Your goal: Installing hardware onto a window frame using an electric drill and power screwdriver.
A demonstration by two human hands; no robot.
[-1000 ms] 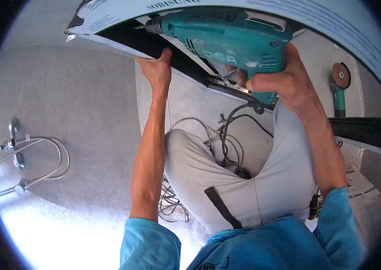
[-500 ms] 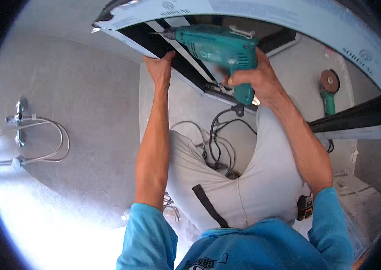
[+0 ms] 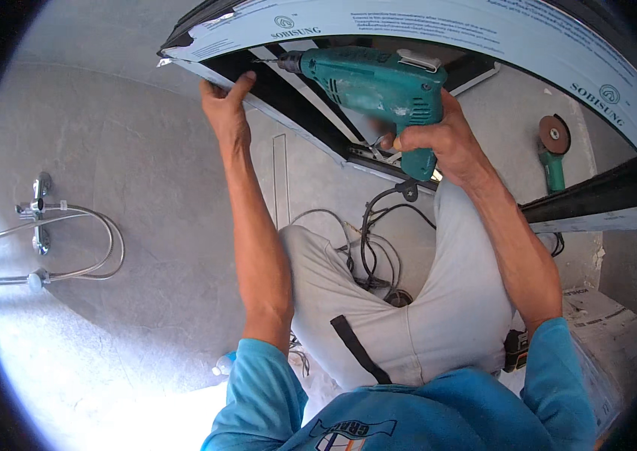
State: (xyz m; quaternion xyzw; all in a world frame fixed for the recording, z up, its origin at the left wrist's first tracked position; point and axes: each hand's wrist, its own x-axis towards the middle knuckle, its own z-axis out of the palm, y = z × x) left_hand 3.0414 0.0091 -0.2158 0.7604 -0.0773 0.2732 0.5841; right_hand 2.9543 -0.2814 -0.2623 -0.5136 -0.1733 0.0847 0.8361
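Observation:
A green power drill [image 3: 378, 83] lies level in my right hand [image 3: 446, 143], with its body pointing left and my fingers wrapped round the handle. Its thin drill bit [image 3: 264, 60] reaches toward the inner side of a dark metal frame [image 3: 277, 98], near the upper left corner. Whether the tip touches the metal, I cannot tell. My left hand [image 3: 226, 109] grips the frame's left member close to that corner, thumb on the inner face and the other fingers mostly hidden outside. Pale blue protective film [image 3: 408, 34] covers the frame's outer faces.
An angle grinder [image 3: 553, 150] is at the right, beyond the frame's bar [image 3: 596, 192]. Dark cables [image 3: 367, 240] loop on the floor between my legs. A shower mixer [image 3: 39, 210] with a hose is on the grey wall at left. A cardboard box [image 3: 596, 323] lies at lower right.
My left hand has slid up and left along the frame, nearer its corner. The drill has shifted slightly right in view, still in my right hand.

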